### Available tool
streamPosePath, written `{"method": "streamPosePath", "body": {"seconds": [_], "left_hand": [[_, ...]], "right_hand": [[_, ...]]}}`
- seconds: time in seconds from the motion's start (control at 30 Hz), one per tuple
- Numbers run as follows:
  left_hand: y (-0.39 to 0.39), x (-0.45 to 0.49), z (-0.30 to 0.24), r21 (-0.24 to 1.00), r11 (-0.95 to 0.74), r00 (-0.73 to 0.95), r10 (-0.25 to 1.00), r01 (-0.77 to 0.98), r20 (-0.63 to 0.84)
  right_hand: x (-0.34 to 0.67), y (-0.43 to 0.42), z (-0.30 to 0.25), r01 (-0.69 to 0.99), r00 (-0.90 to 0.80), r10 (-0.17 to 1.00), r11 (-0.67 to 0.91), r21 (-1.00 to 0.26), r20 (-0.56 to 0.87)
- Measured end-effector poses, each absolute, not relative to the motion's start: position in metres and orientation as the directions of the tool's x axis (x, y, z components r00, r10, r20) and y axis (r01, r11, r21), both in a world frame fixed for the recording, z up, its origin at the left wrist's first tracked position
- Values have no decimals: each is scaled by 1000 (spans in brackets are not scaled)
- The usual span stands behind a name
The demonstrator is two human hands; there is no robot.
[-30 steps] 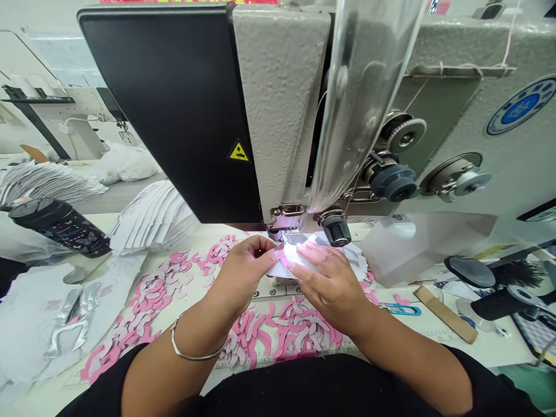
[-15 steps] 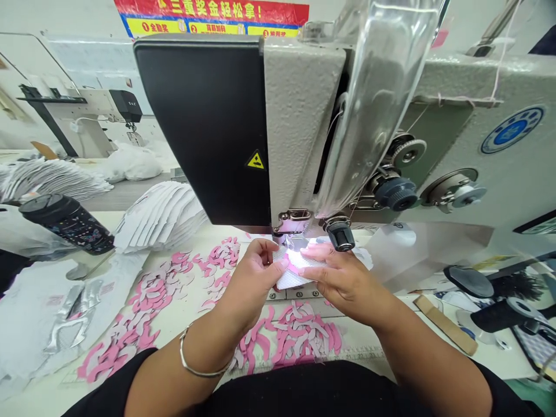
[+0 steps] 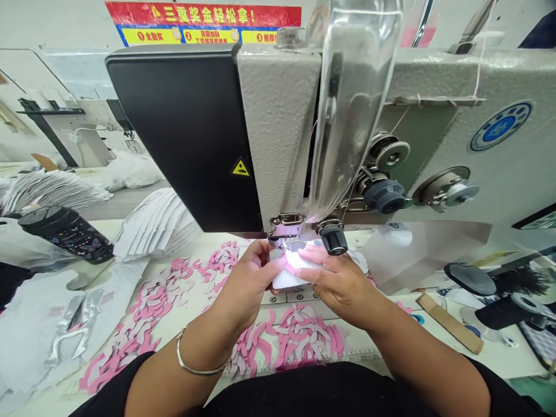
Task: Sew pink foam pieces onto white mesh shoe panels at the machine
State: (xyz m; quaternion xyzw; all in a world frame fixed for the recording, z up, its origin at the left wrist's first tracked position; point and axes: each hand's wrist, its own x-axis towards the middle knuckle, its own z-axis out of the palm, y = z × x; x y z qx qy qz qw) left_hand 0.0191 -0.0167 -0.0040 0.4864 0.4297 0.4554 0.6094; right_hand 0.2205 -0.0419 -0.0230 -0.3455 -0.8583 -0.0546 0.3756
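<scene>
White dimpled fabric piece (image 3: 285,280), one: beneath the head of my sewing machine (image 3: 280,127), pinched at its left side by my left hand (image 3: 247,281). My right hand (image 3: 347,286): fingers laid on the piece's right side; thumb hidden, whether it grips I cannot say. Pink and white strips (image 3: 306,336), many: heaped toward the near edge of the tabletop (image 3: 358,330). Brown strip (image 3: 450,324), one: toward its right edge.
</scene>
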Motion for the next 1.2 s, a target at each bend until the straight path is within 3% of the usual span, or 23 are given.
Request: {"method": "streamPosePath", "body": {"seconds": [0.4,0.7,1.2], "left_hand": [[-13,23,-5,989,72,173,984,-128,-49],[-12,22,-1,982,161,231,964,-102,-134],[0,17,-2,967,211,305,939,-146,-159]], "right_hand": [[220,-42,-19,603,-478,560,769,-211,677],[237,-34,10,579,-563,695,718,-387,447],[230,-34,4,615,-500,712,693,-376,492]]}}
